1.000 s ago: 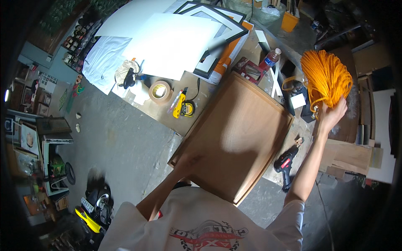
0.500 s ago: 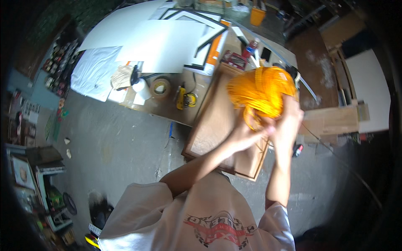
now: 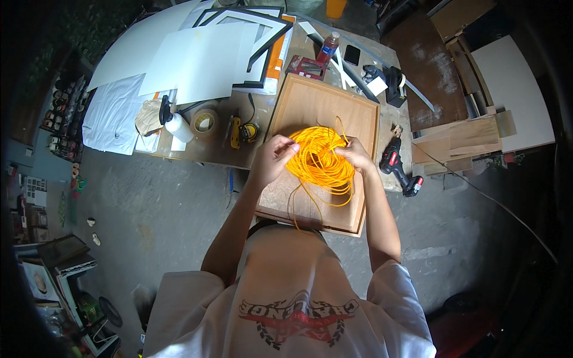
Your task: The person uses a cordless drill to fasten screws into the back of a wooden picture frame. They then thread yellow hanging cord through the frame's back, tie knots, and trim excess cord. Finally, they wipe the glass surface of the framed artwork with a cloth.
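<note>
Lowered orange cord [image 3: 321, 164]; fingers [image 3: 290, 147] gripping.

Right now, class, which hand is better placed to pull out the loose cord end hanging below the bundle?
Left, probably: the left hand sits nearer the loose end trailing from the orange cord bundle; the right hand grips its far side.

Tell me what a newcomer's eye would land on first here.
The bright orange cord bundle at the centre, gripped by the left hand and the right hand above a shallow wooden tray. Next, the white sheets spread over the table's far left, and the red and black drill right of the tray.
</note>
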### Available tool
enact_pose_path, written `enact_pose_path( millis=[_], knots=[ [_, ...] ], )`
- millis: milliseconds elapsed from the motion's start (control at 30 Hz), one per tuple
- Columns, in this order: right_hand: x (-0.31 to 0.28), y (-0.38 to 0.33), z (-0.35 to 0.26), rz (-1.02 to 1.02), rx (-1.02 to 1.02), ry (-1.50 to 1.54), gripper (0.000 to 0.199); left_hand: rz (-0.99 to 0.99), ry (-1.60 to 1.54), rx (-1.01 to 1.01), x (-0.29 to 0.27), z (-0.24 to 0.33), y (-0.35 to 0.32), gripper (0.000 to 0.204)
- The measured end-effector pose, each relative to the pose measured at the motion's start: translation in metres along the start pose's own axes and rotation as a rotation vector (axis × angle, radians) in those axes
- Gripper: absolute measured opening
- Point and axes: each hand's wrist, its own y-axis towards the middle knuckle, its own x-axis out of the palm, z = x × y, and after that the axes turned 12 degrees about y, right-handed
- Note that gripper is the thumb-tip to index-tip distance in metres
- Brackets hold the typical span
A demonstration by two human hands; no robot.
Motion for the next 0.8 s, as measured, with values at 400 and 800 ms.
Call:
enact_pose_path(
  millis=[400,800],
  knots=[
    [-0.060,-0.033,0.016,0.132,0.040,-0.226,0.089,0.021,-0.125,-0.271,0.084,-0.032,-0.043,0.039],
    [-0.054,-0.081,0.066,0.383,-0.108,-0.106,0.031,0.236,0.207,-0.168,0.156,-0.025,-0.024,0.069]
  ],
)
